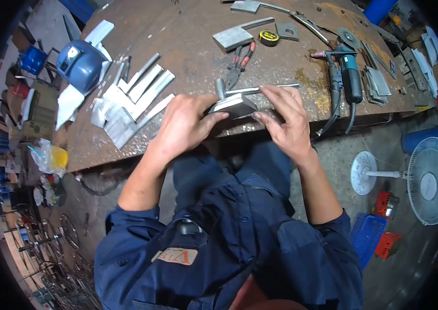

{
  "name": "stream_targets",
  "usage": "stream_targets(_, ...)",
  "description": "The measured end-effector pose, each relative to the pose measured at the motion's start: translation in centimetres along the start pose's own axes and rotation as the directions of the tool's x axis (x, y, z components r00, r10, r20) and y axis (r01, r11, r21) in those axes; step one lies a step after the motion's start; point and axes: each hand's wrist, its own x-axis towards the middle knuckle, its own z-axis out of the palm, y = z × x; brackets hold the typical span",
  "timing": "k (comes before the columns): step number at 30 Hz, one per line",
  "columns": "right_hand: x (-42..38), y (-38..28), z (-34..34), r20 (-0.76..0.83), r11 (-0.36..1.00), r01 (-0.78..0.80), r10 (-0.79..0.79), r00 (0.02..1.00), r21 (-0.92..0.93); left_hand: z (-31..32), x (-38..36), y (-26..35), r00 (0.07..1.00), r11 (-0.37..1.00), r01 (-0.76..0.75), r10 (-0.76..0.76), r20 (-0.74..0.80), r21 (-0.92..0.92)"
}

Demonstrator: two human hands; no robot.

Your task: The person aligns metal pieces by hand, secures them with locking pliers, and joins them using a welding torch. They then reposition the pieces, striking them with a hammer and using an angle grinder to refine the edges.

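A small metal block [235, 107], with a bright upper edge and a dark face toward me, is held at the table's front edge. My left hand [187, 120] is closed on its left end, thumb along the lower edge. At the right end, my right hand [285, 120] pinches the corner with thumb and a fingertip; its index finger is raised apart. Just behind the block lies a hammer-like tool with a short cylindrical head [220, 88] and a thin metal handle [281, 86]. Pliers with red handles [239, 63] rest farther back.
On the rusty steel table [188, 46] are metal pieces [135, 98], a welding helmet [80, 64], a yellow tape measure [268, 37], an angle grinder [350, 75] and a torch [333, 77]. A fan [428, 185] and a blue basket [368, 238] stand on the right.
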Motion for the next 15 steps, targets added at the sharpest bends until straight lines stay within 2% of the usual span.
stream_targets(1, 0.5, -0.8, 0.5, -0.016, 0.998, 0.055, -0.056, 0.998, -0.037, -1.1, -0.4, 0.4, 0.997, 0.997, 0.076, -0.076, -0.020, 0.026)
stream_targets(2, 1.0, -1.6, 1.2, -0.030, 0.991, 0.108, -0.110, 0.993, -0.074, -1.6, -1.0, 0.8, 0.998, 0.996, 0.067, -0.067, -0.006, 0.056)
stream_targets(4, 2.2, -2.8, 2.7, -0.083, 0.993, 0.120, -0.121, 0.989, -0.021, -2.6, -2.1, 1.7, 0.968, 0.980, 0.177, -0.191, -0.163, -0.094)
stream_targets(5, 2.8, -3.2, 3.4, -0.142, 0.991, 0.130, -0.125, 0.982, 0.030, -2.4, -3.0, 0.7, 0.946, 0.937, 0.273, -0.302, -0.116, -0.218)
stream_targets(6, 3.1, -3.7, 4.0, -0.195, 0.986, 0.143, -0.125, 0.973, 0.081, -1.8, -3.6, 0.4, 0.930, 0.845, 0.253, -0.347, -0.124, -0.471)
stream_targets(8, 3.7, -4.5, 4.6, -0.227, 0.984, 0.148, -0.124, 0.966, 0.094, -1.1, -4.7, -0.4, 0.902, 0.631, 0.238, -0.426, -0.073, -0.738)
stream_targets(12, 4.1, -5.1, 5.2, -0.175, 0.971, 0.149, -0.117, 0.978, 0.186, 1.2, -6.6, -2.0, 0.876, 0.352, 0.176, -0.481, -0.017, -0.919)
stream_targets(15, 3.8, -4.9, 5.0, -0.098, 0.965, 0.107, -0.086, 0.991, 0.239, 2.7, -7.3, -2.3, 0.871, 0.259, 0.108, -0.490, -0.034, -0.960)
